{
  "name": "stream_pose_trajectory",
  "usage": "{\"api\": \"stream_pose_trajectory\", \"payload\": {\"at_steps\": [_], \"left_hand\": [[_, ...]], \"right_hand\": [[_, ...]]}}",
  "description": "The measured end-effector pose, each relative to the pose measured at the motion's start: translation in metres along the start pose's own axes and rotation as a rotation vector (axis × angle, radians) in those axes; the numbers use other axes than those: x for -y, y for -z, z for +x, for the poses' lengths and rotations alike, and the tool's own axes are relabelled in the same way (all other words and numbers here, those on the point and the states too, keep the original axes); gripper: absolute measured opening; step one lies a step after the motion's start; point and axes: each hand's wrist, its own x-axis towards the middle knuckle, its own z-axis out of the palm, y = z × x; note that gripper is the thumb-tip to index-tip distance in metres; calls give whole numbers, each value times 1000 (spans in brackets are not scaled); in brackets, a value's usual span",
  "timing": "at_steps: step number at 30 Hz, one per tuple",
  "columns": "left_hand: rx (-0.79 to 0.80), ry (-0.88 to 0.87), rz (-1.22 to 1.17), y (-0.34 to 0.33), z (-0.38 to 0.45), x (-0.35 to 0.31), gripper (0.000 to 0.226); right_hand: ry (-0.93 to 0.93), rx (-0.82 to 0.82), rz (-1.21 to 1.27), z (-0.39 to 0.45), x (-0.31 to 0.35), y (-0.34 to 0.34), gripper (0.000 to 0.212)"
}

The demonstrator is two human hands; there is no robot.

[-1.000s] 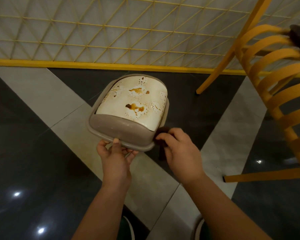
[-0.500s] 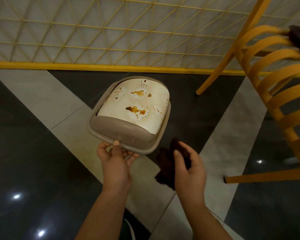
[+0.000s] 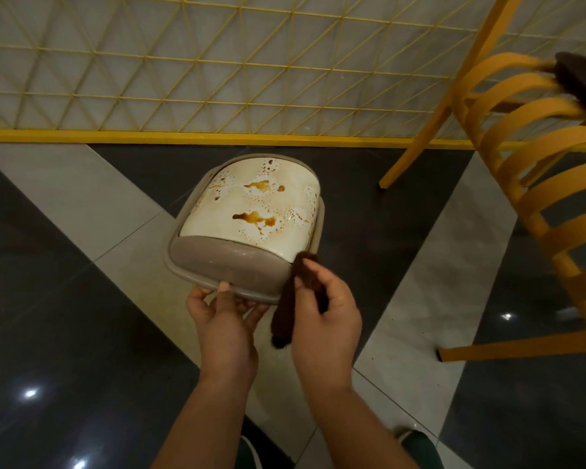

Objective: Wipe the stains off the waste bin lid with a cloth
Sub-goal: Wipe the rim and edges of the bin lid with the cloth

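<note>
My left hand [image 3: 224,319] grips the stained waste bin lid [image 3: 251,211] at its six o'clock rim — my right hand [image 3: 325,319] pinches the brown cloth [image 3: 293,299] against its four o'clock corner.

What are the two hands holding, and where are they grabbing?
The left hand holds the waste bin lid by its near rim, thumb on top. The right hand pinches the brown cloth near its upper end.

Open floor [image 3: 65,316] left of held lid [image 3: 247,228]; yellow chair [image 3: 538,204] crowds the right; lattice screen [image 3: 217,62] closes the far side.
</note>
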Motion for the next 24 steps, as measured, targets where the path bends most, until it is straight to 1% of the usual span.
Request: {"api": "stream_pose_trajectory", "payload": {"at_steps": [3, 5, 8, 12, 14, 17, 19, 21, 22, 24], "left_hand": [[14, 59, 12, -1, -2, -2, 15], [26, 61, -1, -2, -5, -1, 17], [19, 44, -1, -6, -5, 3, 19], [30, 13, -10, -11, -6, 9, 15], [29, 17, -27, -12, -8, 12, 16], [14, 28, -49, -11, -9, 12, 21], [7, 39, -52, -10, -9, 12, 20], [10, 26, -46, -10, -9, 11, 16], [14, 17, -47, -10, -9, 10, 16], [22, 8, -55, -10, -8, 5, 19]], "right_hand": [[156, 129, -65, -19, 3, -6, 42], [180, 106, -66, -16, -5, -8, 44], [161, 23, -60, -14, -17, -6, 43], [241, 14, -157, -5, -24, 7, 41], [335, 56, -308, -2, -28, 13, 38], [543, 186, -651, -3, -30, 11, 33], [610, 237, -830, -1, -28, 7, 33], [635, 255, -901, 3, -29, 13, 39], [617, 254, -888, 5, -29, 20, 38], [478, 196, -802, 13, -27, 36, 31]]}}
